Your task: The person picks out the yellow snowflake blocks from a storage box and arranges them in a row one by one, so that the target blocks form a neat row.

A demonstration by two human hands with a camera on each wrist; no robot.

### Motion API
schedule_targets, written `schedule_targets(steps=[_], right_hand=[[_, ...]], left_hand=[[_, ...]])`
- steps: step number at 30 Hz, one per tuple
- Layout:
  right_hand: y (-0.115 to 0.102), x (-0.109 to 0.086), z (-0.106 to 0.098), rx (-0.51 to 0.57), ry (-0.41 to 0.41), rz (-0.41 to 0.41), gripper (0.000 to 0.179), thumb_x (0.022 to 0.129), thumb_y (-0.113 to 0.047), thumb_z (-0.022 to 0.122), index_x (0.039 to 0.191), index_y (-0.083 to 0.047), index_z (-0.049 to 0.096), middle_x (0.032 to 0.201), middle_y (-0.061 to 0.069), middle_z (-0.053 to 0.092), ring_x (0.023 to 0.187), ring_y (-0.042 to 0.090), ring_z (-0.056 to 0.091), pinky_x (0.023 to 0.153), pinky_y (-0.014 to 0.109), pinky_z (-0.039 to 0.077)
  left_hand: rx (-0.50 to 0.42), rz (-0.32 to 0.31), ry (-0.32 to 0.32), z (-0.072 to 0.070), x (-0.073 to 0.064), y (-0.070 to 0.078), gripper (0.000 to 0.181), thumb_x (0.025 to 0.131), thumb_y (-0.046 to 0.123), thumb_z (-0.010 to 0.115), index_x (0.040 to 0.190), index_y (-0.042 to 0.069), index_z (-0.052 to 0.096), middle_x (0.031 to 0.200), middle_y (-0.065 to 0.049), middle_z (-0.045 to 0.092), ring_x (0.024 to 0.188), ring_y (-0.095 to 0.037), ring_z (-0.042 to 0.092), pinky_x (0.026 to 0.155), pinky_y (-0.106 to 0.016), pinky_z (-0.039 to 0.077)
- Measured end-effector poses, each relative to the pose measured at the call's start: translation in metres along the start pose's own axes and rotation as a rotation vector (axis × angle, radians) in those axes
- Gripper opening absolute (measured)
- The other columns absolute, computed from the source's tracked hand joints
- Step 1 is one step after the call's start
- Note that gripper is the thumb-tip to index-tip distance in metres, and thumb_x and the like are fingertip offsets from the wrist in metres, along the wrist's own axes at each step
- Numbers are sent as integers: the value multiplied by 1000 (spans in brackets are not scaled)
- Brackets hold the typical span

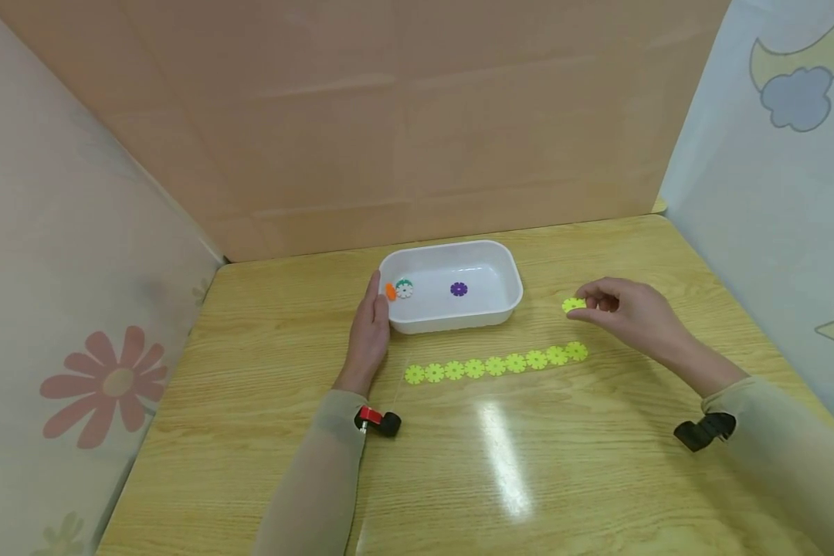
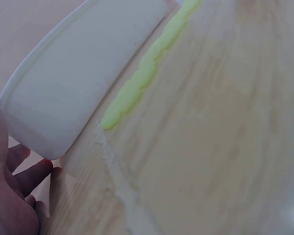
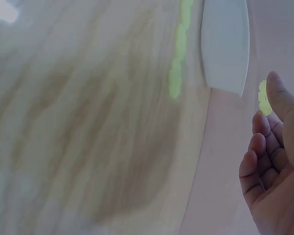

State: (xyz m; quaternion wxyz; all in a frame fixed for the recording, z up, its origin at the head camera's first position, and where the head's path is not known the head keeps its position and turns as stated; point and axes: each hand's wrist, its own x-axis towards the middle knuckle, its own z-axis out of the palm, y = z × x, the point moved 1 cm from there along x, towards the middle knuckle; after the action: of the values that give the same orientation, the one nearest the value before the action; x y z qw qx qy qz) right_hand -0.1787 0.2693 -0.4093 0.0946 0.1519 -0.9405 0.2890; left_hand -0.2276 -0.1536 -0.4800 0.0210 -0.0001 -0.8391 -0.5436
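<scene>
My right hand (image 1: pixel 628 313) pinches a yellow-green snowflake disc (image 1: pixel 572 305) between thumb and fingertips, above the table to the right of the tub. In the right wrist view the same disc (image 3: pixel 264 98) stands edge-on at the thumb tip. A straight row of several matching snowflake discs (image 1: pixel 495 366) lies in front of the tub, and the held disc is beyond its right end. My left hand (image 1: pixel 368 336) holds the left end of the white plastic tub (image 1: pixel 452 318), thumb at the rim and fingers low against the outside in the left wrist view.
Inside the tub lie a purple disc (image 1: pixel 459 289), a white disc (image 1: pixel 405 289) overlapping a green one (image 1: pixel 404 281), and an orange disc (image 1: pixel 391 292) against the left wall. The wooden table (image 1: pixel 598 463) ends at a tan back panel (image 1: pixel 417 116); printed panels flank both sides.
</scene>
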Motion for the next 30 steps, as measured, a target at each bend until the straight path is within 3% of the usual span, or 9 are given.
schedule_targets(steps=[9,21,30], right_hand=[[23,-21,2,-14,-40,20,25,94,-21,91,112,-6,81,90,-4,68,79,12,57,67,20,45],[38,-29,5,-42,-144,27,24,94,-22,91,113,-8,82,93,-6,72,82,12,62,71,30,54],[47,-36,7,-81,-185,15,26,93,-24,92,114,-10,83,93,-8,70,83,11,61,72,32,54]], left_hand=[[3,-5,-4,1,-1,0,61,121,46,28,179,32,18,182,13,19,168,-15,16,136,-46,18],[-14,22,-7,0,0,-2,59,121,43,29,179,32,19,182,13,20,167,-16,17,136,-46,18],[-3,-2,-10,-1,2,-1,60,120,48,27,179,36,17,182,15,18,168,-14,16,136,-45,18]])
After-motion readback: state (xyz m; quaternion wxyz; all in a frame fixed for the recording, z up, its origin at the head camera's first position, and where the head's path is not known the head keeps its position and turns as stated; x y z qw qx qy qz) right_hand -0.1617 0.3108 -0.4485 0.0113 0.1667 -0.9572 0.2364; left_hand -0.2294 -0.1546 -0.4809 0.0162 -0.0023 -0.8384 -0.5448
